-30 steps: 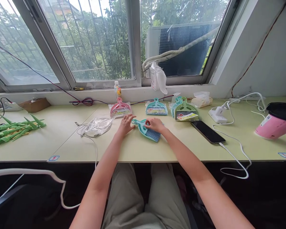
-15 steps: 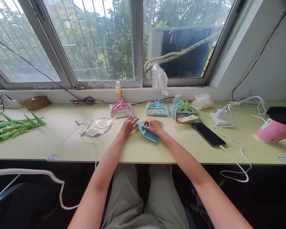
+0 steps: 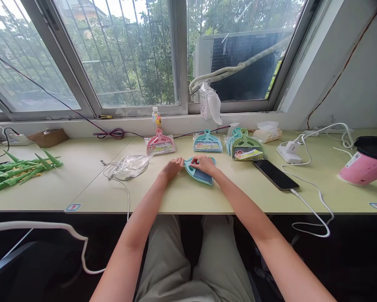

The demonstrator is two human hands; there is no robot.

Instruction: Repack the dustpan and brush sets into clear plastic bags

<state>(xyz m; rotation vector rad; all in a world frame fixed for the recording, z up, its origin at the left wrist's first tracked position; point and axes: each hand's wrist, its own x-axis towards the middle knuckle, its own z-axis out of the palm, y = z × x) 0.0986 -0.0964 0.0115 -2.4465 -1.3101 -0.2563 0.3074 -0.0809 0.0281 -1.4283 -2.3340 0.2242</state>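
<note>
A small teal dustpan-and-brush set [image 3: 201,175] lies unwrapped on the pale green table [image 3: 191,197] in front of me. My left hand [image 3: 172,167] rests at its handle end, fingers curled against it. My right hand [image 3: 204,164] lies on top of the set with fingers bent over the pan. Behind it stand a pink packaged set [image 3: 160,144], a teal packaged set [image 3: 207,143] and a green packaged set [image 3: 245,148]. An empty clear plastic wrapper [image 3: 130,165] lies to the left.
A black phone [image 3: 275,174] on a white cable lies to the right, with a white power strip [image 3: 288,152] and a pink appliance [image 3: 363,167] beyond. Green leaf-like pieces [image 3: 17,172] are piled far left. A bottle [image 3: 156,120] and a tissue pack [image 3: 266,131] stand by the window.
The teal set has been pushed a little away from me and turned. My hands moved closer together on it, the left now at the handle.
</note>
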